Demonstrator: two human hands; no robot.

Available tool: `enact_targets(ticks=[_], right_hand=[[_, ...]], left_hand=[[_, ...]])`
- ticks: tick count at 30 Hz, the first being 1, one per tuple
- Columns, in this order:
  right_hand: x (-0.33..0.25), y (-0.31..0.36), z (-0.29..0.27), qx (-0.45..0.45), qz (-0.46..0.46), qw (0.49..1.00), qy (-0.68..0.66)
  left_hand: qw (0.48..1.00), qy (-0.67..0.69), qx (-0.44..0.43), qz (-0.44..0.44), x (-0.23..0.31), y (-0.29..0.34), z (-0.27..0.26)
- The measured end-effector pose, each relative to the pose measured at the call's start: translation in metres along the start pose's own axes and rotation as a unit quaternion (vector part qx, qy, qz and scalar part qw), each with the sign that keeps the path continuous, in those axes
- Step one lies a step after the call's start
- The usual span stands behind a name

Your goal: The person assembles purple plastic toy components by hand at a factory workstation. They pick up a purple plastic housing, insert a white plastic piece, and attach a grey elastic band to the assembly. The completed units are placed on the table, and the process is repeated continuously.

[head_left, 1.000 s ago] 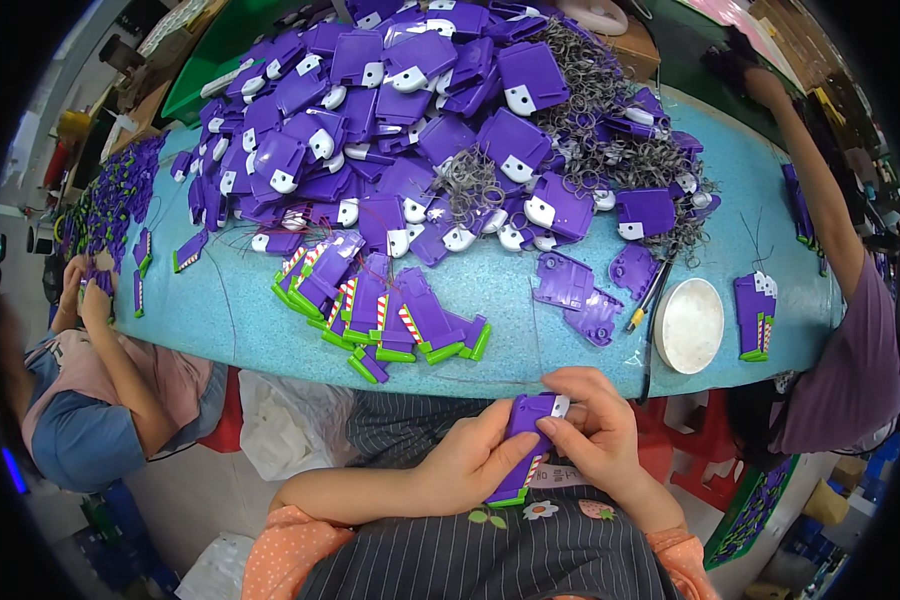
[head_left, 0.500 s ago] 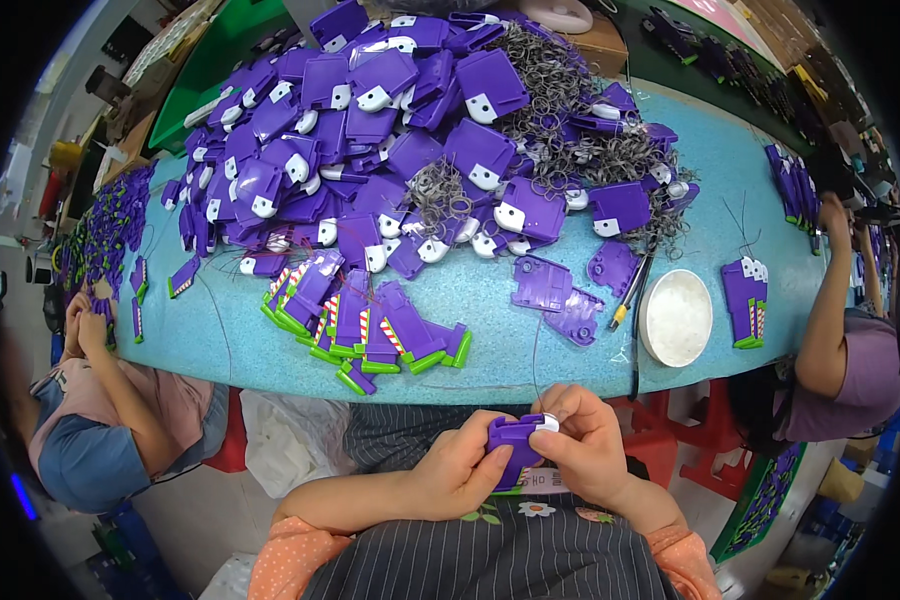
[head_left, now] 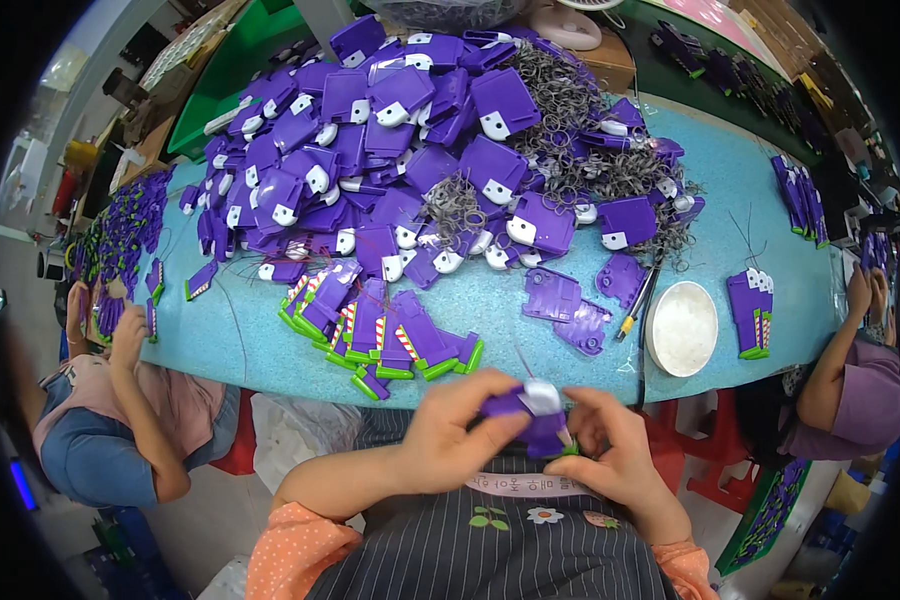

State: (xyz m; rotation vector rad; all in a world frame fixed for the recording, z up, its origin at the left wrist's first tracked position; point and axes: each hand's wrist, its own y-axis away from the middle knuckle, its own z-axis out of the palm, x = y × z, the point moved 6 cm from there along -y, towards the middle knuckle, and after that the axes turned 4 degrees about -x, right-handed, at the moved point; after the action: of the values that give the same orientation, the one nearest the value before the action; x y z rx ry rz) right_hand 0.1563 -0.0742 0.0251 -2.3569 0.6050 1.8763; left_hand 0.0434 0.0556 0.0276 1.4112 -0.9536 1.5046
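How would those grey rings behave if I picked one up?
The grey rings would probably come up in a clump, as they lie tangled together. Each is likely light, being so thin. They might slide easily off the purple parts, whose faces look glossy.

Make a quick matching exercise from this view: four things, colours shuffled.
Things:
1. Held piece
2. Round dish
3. Large ring heap
4. Tabletop

Colours:
A. Grey
B. Light blue
C. Mostly purple, with white
D. White

Pairs: 1-C, 2-D, 3-A, 4-B
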Motion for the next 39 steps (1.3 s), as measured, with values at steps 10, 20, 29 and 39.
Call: enact_targets(ticks=[10, 20, 29, 39], right_hand=[[0.017, 0.012, 0.018, -0.036, 0.024, 0.997, -0.065], [0.013, -0.001, 0.008, -0.007, -0.028, 0.999, -0.033], [0.007, 0.028, -0.149, 0.448, -0.147, 0.882, 0.023], [0.050, 0.018, -0.205, 0.508, -0.032, 0.653, 0.561]], left_hand=[[0.991, 0.105, 0.038, -0.077, -0.032, 0.021, 0.017], [0.998, -0.003, 0.047, -0.045, -0.037, 0.014, 0.030], [0.791, -0.580, 0.095, 0.168, 0.053, -0.083, 0.018], [0.678, -0.711, 0.125, 0.138, 0.020, -0.127, 0.009]])
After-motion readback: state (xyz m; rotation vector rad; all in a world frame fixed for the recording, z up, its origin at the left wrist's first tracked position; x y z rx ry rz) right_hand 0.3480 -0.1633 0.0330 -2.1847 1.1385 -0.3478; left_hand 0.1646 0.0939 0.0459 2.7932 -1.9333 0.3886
